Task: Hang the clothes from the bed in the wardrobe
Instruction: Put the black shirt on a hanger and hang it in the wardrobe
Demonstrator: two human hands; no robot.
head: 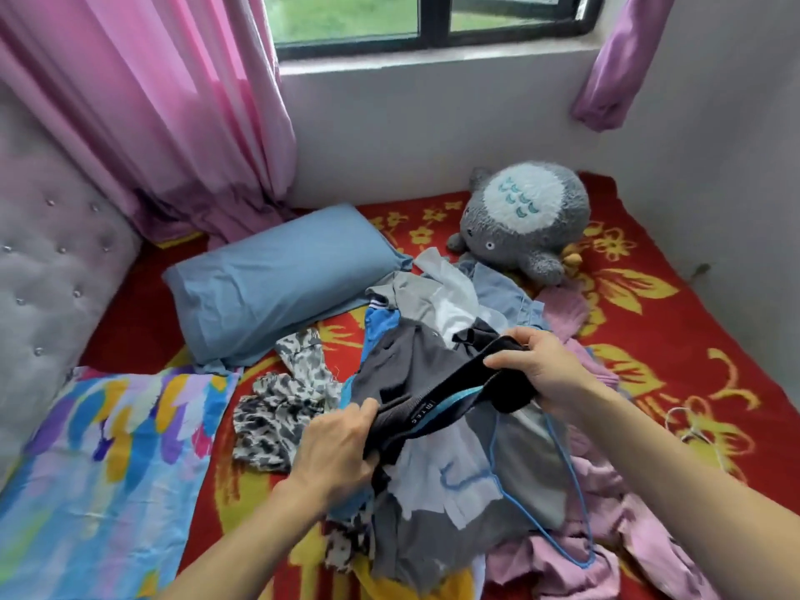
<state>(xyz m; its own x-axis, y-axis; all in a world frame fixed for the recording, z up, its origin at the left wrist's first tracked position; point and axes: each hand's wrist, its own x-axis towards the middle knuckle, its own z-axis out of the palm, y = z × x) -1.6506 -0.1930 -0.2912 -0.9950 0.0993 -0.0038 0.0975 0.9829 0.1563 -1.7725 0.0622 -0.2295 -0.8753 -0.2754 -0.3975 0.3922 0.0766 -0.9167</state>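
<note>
Two hands point(342, 443) point(541, 365) grip a dark garment point(433, 383), its lower part hidden among clothes

Daylight is being admitted through a dark-framed window point(433, 23). It is being flanked by pink curtains point(164, 110). A tufted grey headboard point(56, 253) is being shown at left.

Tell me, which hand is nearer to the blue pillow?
Left. The left hand grips the dark garment just below the blue pillow; the right hand holds its other end, farther right.
</note>
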